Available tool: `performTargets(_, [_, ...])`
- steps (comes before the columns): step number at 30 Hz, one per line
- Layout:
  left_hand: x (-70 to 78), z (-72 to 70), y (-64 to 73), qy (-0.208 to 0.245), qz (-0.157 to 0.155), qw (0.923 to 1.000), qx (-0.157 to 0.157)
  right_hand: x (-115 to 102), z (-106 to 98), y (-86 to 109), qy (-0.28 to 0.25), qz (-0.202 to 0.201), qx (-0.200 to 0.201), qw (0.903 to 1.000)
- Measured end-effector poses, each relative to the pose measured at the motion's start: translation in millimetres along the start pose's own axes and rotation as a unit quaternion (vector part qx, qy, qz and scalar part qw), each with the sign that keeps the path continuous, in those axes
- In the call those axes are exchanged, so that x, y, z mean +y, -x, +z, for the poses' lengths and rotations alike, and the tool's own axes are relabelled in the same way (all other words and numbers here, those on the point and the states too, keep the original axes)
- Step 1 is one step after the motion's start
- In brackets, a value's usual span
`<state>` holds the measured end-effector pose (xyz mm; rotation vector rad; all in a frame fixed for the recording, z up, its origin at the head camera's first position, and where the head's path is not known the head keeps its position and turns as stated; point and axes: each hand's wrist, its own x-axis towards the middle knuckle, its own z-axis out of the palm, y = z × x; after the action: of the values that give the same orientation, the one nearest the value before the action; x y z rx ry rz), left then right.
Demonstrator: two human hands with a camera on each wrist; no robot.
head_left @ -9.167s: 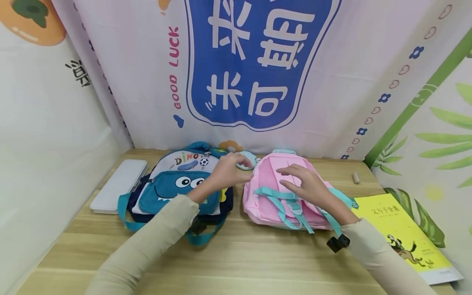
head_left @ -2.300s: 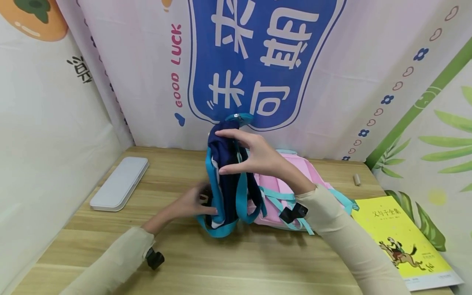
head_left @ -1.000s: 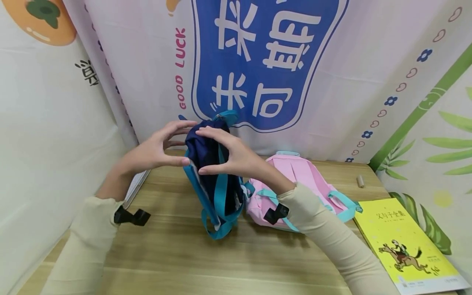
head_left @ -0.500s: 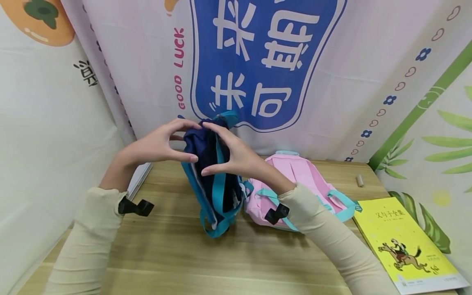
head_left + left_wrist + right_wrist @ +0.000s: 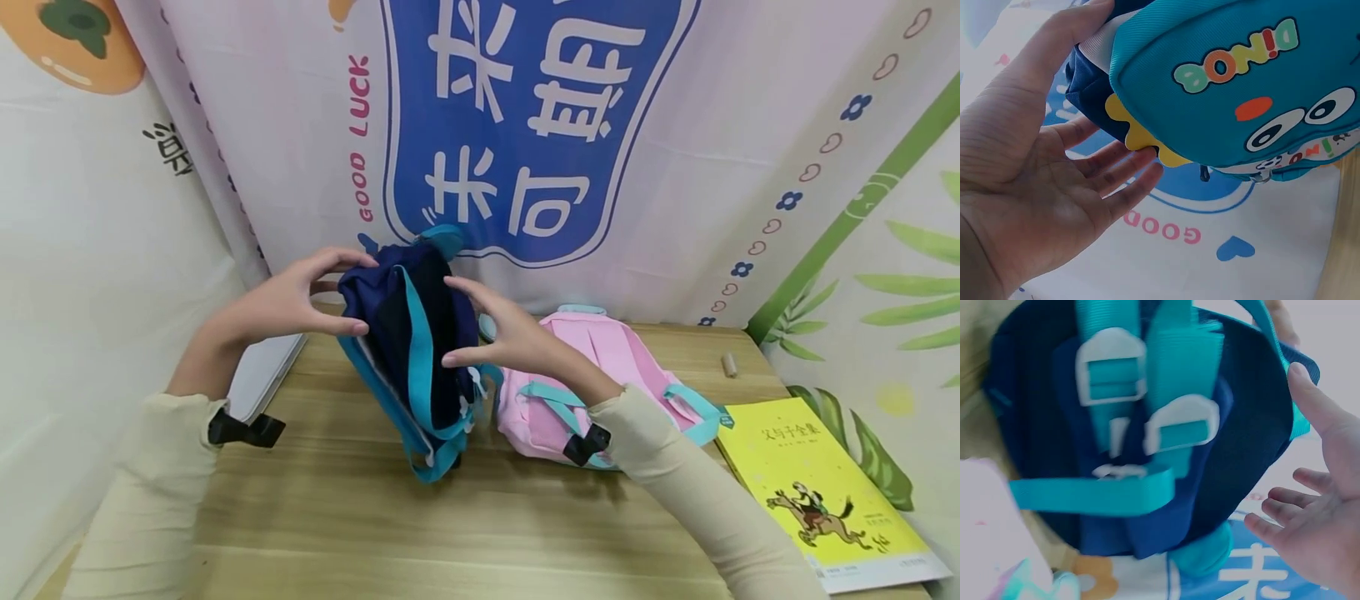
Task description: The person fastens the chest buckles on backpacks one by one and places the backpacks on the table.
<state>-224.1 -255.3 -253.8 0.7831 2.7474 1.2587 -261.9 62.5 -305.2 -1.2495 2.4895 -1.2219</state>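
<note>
A small navy and teal backpack (image 5: 393, 333) stands tilted leftward over the table, its dark back panel and teal straps facing right. My left hand (image 5: 281, 304) holds its upper left side, thumb on one face and fingers on the other. In the left wrist view, those fingers reach the yellow scalloped trim (image 5: 1124, 122) beside the cartoon front pocket (image 5: 1185, 94). At the opposite side is my right hand (image 5: 502, 333), fingers spread. In the right wrist view, its thumb (image 5: 1310, 394) touches the backpack's edge near a strap, while the other fingers stand apart from it.
A pink backpack (image 5: 611, 350) with turquoise straps lies just right of the navy one. A yellow book (image 5: 817, 467) and a small tan cylinder (image 5: 729, 365) lie farther right. Behind my left arm, a pale flat case (image 5: 262, 375) is partly hidden. Printed cloth (image 5: 300, 150) walls the table (image 5: 450, 542).
The navy backpack, first lying on the left showing its dinosaur front, has been stood up and turned. In the last half second it shifts left with my left hand, while my right hand draws apart.
</note>
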Motion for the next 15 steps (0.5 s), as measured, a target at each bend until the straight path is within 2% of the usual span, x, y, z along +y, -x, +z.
performTargets(10, [-13.4,-6.7,8.5,0.016,-0.028,0.9995,0.002,41.3,18.9,22.4,-0.008,0.04,-0.056,0.9976])
performTargets(15, [-17.9,-9.6,12.0,0.006,-0.028,0.9995,0.009,52.7,31.8,28.4,-0.005,0.041,-0.085,0.9955])
